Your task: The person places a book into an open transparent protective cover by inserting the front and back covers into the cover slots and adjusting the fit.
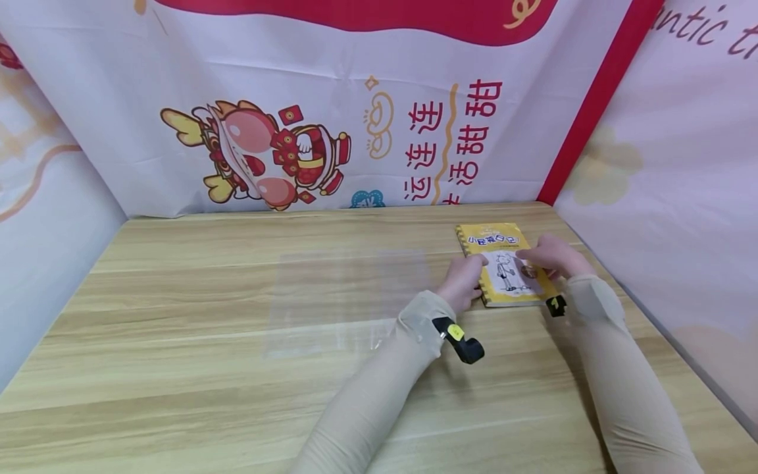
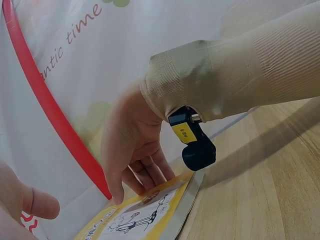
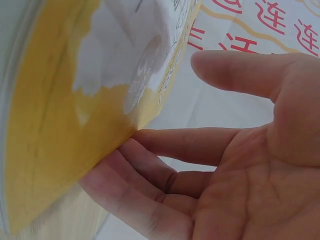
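A yellow paperback book point(image 1: 506, 273) with Chinese lettering and a cartoon figure lies at the right of the table, cover up. My left hand point(image 1: 464, 283) is at its left edge, thumb stretched toward the cover. At the right edge is my right hand point(image 1: 558, 255), its thumb over the cover side. In the right wrist view, the right fingertips touch the edge of the book point(image 3: 45, 135), while the thumb stays apart from it. In the left wrist view, the left thumb point(image 2: 42, 202) is straight and raised; the other left fingers are hidden.
A transparent plastic sheet point(image 1: 349, 296) lies flat on the wood-grain table point(image 1: 177, 355), left of the book. Printed cloth point(image 1: 331, 72) hangs along the back edge, and another printed cloth point(image 1: 669, 197) runs along the right side close to the right hand.
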A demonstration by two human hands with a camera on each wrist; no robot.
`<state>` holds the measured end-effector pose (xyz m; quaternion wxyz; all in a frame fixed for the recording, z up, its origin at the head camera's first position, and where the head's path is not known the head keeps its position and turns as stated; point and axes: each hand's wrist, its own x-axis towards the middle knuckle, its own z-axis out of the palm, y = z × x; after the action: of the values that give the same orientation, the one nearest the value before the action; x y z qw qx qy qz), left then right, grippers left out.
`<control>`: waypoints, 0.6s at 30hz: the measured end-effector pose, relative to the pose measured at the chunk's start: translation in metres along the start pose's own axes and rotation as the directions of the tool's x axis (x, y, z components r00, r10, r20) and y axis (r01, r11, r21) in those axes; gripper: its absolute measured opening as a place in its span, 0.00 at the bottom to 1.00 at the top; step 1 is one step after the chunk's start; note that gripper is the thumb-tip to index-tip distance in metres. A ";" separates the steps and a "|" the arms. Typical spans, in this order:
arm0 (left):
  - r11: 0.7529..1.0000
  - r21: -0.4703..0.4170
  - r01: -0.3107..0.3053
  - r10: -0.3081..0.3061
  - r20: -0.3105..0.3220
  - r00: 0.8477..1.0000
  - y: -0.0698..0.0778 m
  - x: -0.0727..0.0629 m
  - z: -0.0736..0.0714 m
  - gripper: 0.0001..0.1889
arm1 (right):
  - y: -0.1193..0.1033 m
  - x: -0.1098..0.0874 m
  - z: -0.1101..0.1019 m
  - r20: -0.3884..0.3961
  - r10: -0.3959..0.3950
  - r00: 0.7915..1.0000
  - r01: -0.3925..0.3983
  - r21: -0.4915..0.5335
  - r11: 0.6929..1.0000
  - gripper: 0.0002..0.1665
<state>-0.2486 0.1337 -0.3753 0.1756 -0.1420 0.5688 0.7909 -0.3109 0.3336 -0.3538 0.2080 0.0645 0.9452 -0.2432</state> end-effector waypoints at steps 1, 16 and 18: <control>1.000 -0.002 -0.001 0.001 0.002 1.000 0.000 0.000 0.000 0.29 | 0.000 0.000 0.000 0.003 0.000 1.000 0.000 0.001 1.000 0.25; 1.000 0.013 -0.023 0.023 0.012 1.000 -0.002 0.001 0.000 0.27 | 0.001 0.004 0.000 0.033 0.025 0.999 -0.026 0.024 0.999 0.21; 1.000 0.019 -0.019 0.019 0.005 1.000 -0.002 0.001 0.000 0.27 | 0.001 0.005 0.001 0.037 0.032 0.999 -0.033 0.026 0.999 0.22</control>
<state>-0.2486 0.1341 -0.3769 0.1708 -0.1329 0.5771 0.7874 -0.3150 0.3346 -0.3569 0.2285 0.0781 0.9367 -0.2535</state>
